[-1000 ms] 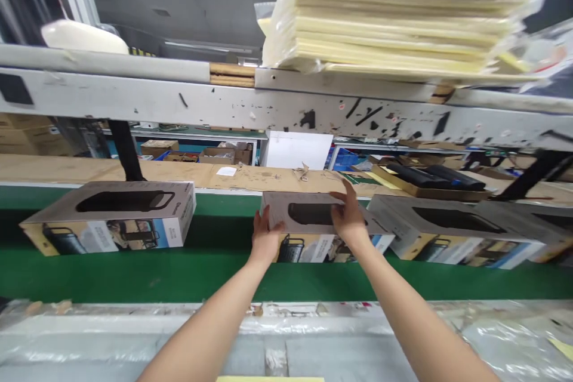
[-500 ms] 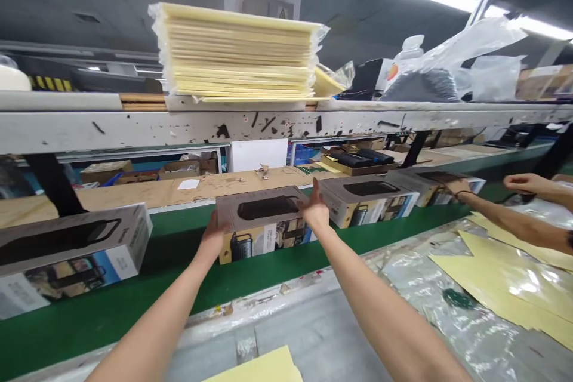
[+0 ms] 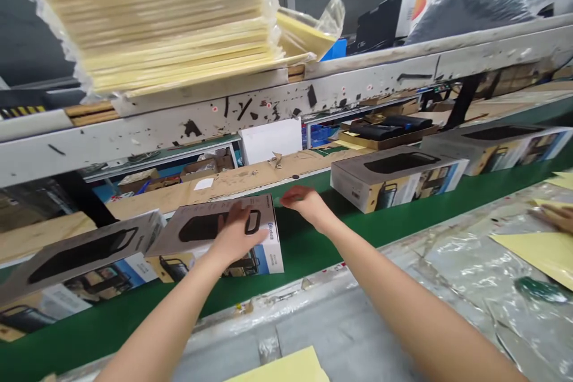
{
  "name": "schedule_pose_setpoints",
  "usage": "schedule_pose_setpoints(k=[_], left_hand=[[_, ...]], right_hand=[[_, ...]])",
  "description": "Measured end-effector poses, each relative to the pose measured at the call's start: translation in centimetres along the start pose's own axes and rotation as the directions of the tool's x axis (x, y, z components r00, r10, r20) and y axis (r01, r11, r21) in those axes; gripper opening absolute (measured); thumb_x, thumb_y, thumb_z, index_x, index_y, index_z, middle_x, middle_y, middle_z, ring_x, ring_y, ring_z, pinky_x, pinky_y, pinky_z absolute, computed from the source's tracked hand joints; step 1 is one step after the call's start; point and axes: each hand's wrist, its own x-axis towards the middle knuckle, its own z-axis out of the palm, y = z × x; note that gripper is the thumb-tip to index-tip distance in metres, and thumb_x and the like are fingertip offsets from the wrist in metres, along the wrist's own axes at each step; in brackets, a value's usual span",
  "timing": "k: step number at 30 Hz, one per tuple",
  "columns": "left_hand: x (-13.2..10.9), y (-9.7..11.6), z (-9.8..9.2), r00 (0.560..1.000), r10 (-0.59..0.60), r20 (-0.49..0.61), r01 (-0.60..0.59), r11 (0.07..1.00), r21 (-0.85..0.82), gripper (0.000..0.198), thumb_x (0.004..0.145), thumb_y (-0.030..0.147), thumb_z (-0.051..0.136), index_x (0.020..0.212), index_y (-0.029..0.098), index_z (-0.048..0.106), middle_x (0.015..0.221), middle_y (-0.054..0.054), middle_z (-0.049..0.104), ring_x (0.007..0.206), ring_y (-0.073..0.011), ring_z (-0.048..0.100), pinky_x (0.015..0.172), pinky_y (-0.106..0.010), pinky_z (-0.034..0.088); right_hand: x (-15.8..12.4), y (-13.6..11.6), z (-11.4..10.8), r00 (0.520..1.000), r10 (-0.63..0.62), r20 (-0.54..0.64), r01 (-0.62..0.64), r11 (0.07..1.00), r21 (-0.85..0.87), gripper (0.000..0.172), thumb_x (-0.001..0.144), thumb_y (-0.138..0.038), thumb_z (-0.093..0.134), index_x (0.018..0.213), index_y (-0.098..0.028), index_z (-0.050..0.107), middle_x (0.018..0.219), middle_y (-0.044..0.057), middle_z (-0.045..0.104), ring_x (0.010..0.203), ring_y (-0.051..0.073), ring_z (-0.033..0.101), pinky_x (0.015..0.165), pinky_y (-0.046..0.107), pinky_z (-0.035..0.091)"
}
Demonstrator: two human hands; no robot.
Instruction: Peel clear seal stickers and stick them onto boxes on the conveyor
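Note:
A grey carton with a dark window [image 3: 170, 239] lies on the green conveyor belt [image 3: 313, 245], its printed side facing me. My left hand [image 3: 235, 239] rests flat on the carton's top, fingers over the window. My right hand [image 3: 304, 203] hovers just off the carton's far right corner, above the belt, with loosely curled fingers and nothing in it. A like carton [image 3: 76, 256] touches this one on the left. Another [image 3: 394, 176] lies apart to the right.
A further carton [image 3: 496, 143] is far right on the belt. An overhead shelf rail [image 3: 358, 80] carries a wrapped stack of yellow sheets [image 3: 156, 18]. Near me is a plastic-covered bench [image 3: 447, 274] with yellow sheets [image 3: 537, 250]; another person's hand [image 3: 557, 218] is at its right edge.
The carton has slid left along the belt against its neighbour. My left hand moved from its end onto its top; my right hand came off it. My view swung right.

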Motion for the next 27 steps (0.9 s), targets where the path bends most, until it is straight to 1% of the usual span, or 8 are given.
schedule_pose_setpoints(k=[2,4,7,10,14,17,21,27], left_hand=[[0.6,1.5,1.2,0.993,0.053,0.101,-0.044,0.995,-0.090,0.086,0.068,0.053,0.083,0.145,0.026,0.053,0.166,-0.015,0.034,0.158,-0.0386,0.017,0.126,-0.061,0.001],[0.8,2.4,2.1,0.979,0.095,0.180,-0.089,0.995,-0.041,0.101,0.061,0.050,0.089,0.149,0.025,0.049,0.166,-0.017,0.032,0.157,-0.0410,0.018,0.125,-0.064,0.000],[0.6,2.4,2.9,0.983,0.118,0.141,-0.139,0.979,0.149,0.108,0.062,0.046,0.091,0.154,0.021,0.040,0.162,-0.021,0.038,0.154,-0.0420,0.028,0.125,-0.066,0.010],[0.0,1.7,3.2,0.975,0.205,0.082,-0.220,0.944,0.247,0.086,0.072,0.047,0.087,0.146,0.024,0.049,0.152,-0.018,0.051,0.148,-0.0408,0.038,0.123,-0.063,0.021],[-0.5,1.4,3.1,0.957,0.246,0.151,-0.281,0.913,0.294,0.060,0.082,0.048,0.081,0.135,0.031,0.061,0.160,-0.016,0.041,0.152,-0.0432,0.029,0.122,-0.068,0.020],[-0.6,1.6,3.0,0.959,0.237,0.153,-0.273,0.915,0.296,0.053,0.082,0.045,0.081,0.129,0.030,0.062,0.163,-0.016,0.037,0.152,-0.0441,0.028,0.120,-0.073,0.019],[-0.7,1.7,2.9,0.956,0.234,0.180,-0.282,0.902,0.327,0.047,0.086,0.044,0.078,0.127,0.028,0.061,0.159,-0.018,0.041,0.152,-0.0444,0.028,0.117,-0.077,0.022],[-0.9,1.2,2.6,0.960,0.230,0.159,-0.273,0.892,0.359,0.050,0.083,0.050,0.080,0.123,0.027,0.062,0.163,-0.020,0.032,0.153,-0.0477,0.023,0.116,-0.075,0.025]], right_hand=[[-0.1,-0.3,0.1,0.994,0.067,0.088,-0.074,0.994,0.078,0.019,0.066,-0.030,0.077,0.075,-0.017,0.066,0.071,0.004,0.068,0.075,0.021,0.066,0.076,0.037,0.055],[-0.2,-0.4,0.2,0.981,0.132,0.145,-0.153,0.977,0.147,0.019,0.068,-0.026,0.078,0.078,-0.017,0.064,0.067,0.003,0.067,0.068,0.019,0.066,0.070,0.035,0.057],[0.3,0.1,0.7,0.962,0.203,0.182,-0.241,0.945,0.220,0.024,0.070,-0.019,0.079,0.083,-0.017,0.060,0.063,0.000,0.063,0.058,0.014,0.063,0.061,0.030,0.057],[1.3,0.8,1.4,0.946,0.250,0.208,-0.297,0.924,0.242,0.030,0.070,-0.013,0.080,0.090,-0.018,0.058,0.059,-0.003,0.061,0.052,0.011,0.058,0.054,0.025,0.053],[2.5,1.3,2.3,0.930,0.290,0.227,-0.335,0.922,0.195,0.033,0.071,-0.017,0.083,0.091,-0.018,0.057,0.050,-0.006,0.055,0.049,0.010,0.053,0.049,0.021,0.048],[3.2,1.2,2.9,0.925,0.308,0.221,-0.339,0.933,0.118,0.040,0.067,-0.021,0.088,0.092,-0.018,0.057,0.047,-0.007,0.053,0.046,0.010,0.051,0.045,0.021,0.044],[3.8,0.8,3.6,0.930,0.311,0.196,-0.319,0.948,0.007,0.043,0.066,-0.021,0.090,0.091,-0.019,0.055,0.046,-0.007,0.052,0.044,0.010,0.049,0.041,0.021,0.040],[3.7,0.7,5.3,0.943,0.291,0.164,-0.267,0.951,-0.154,0.034,0.073,-0.017,0.082,0.091,-0.020,0.052,0.048,-0.010,0.047,0.040,0.009,0.042,0.040,0.021,0.033]])
